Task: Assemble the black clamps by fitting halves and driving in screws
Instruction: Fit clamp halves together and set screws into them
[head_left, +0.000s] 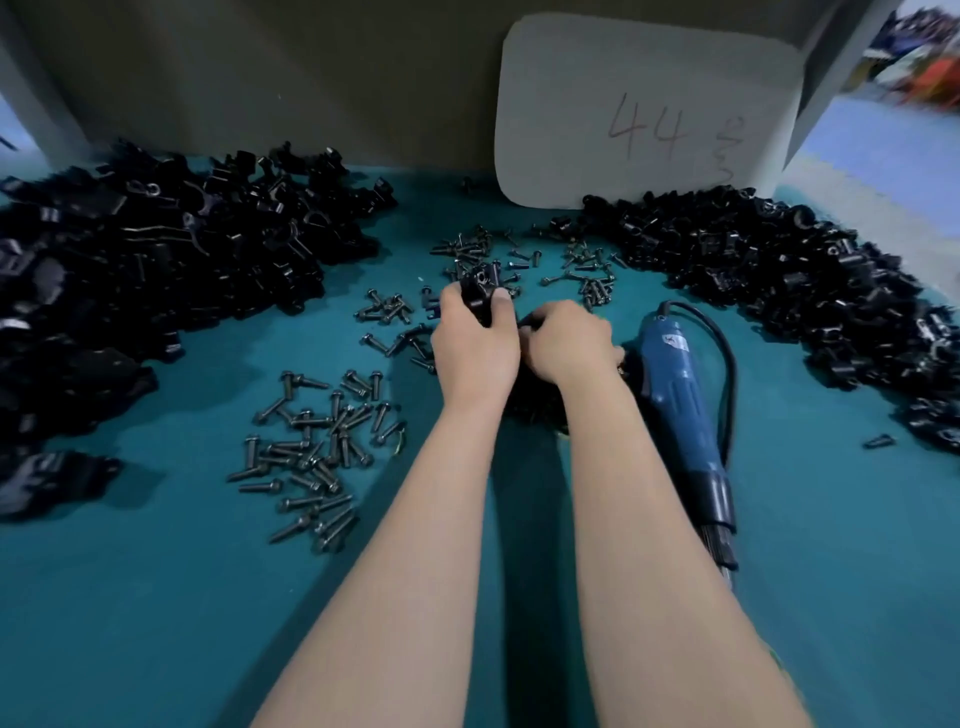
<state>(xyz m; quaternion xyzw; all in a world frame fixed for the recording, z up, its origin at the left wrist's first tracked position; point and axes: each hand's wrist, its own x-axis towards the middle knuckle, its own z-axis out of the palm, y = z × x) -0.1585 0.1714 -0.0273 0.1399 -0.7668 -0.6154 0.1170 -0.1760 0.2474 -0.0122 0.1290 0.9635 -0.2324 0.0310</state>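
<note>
Many loose screws (311, 447) on table (156, 623), left hand (475, 348) gripping black clamp (480, 291)

You have a single view, from the camera on your head. It faces forward and steeply down over the teal counter (156, 634), near enough that your forearms (415, 545) fill the lower frame. Its centre falls by your left hand (475, 348) and right hand (569, 343), just below the black clamp (480, 288). The wide lens bows the edges; the back wall (311, 78) closes the top.
</note>
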